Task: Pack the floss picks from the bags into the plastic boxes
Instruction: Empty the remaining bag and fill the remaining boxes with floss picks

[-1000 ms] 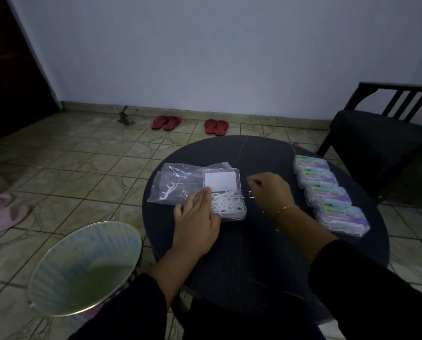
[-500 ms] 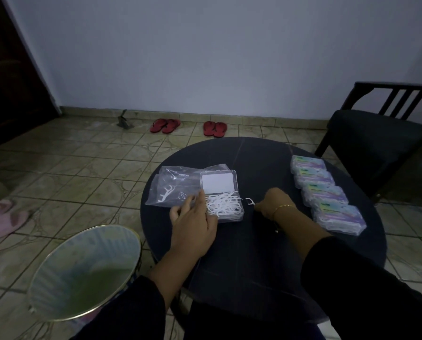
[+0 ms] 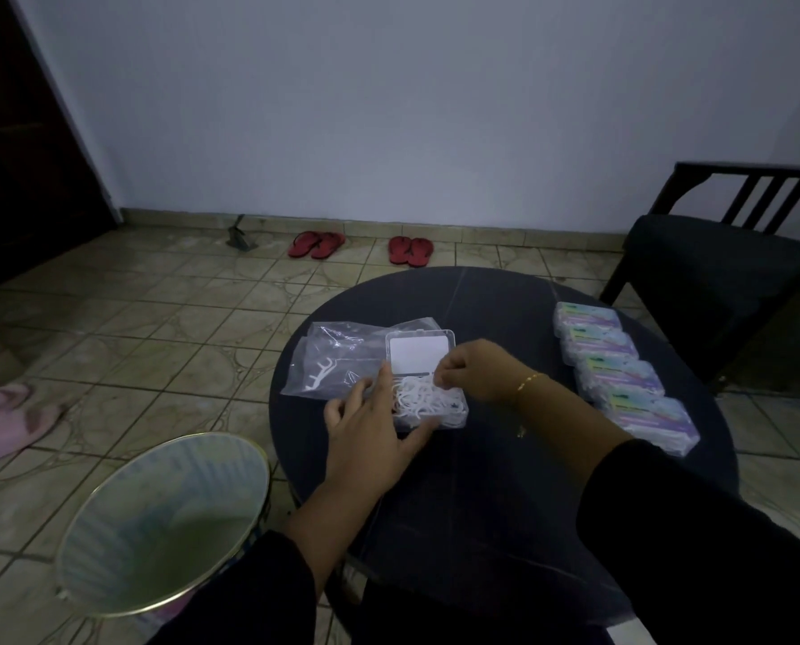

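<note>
An open clear plastic box [image 3: 456, 418] lies on the round dark table [image 3: 482, 304], its lid [image 3: 419, 355] folded back and a heap of white floss picks [image 3: 428, 401] in its base. My left hand [image 3: 375, 439] rests against the box's left and front edges with fingers spread. My right hand [image 3: 477, 370] hovers over the box's right side, fingertips pinched on a floss pick. A clear bag [image 3: 337, 360] holding a few picks lies left of the box, partly under it.
Several closed, filled boxes [image 3: 617, 370] stand in a row along the table's right side. A pale waste bin [image 3: 165, 519] sits on the floor at lower left, a dark chair [image 3: 714, 258] at right. Red sandals [image 3: 316, 244] lie by the wall.
My right hand lifted from the table right of the box, where a stray pick lay, and moved left over the open box. My left hand stayed at the box's edge.
</note>
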